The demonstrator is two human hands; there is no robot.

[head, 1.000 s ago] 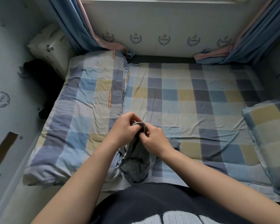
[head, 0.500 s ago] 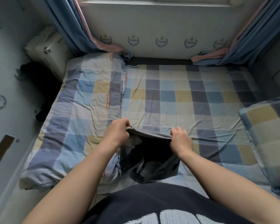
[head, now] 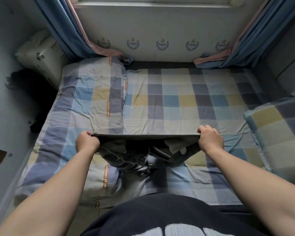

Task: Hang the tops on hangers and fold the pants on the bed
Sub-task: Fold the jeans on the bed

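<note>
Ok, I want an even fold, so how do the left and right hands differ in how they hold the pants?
The left hand grips the pants at the waistband's left end; the right hand grips the right end. The left hand is over the folded quilt, the right hand over the flat sheet. Both curl round the fabric, with the waistband taut between them.

Blue curtains (head: 58,28), checked pillow (head: 276,123) beside wall.

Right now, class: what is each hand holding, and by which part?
The left hand and right hand grip the pants by the waistband, one at each end.
</note>
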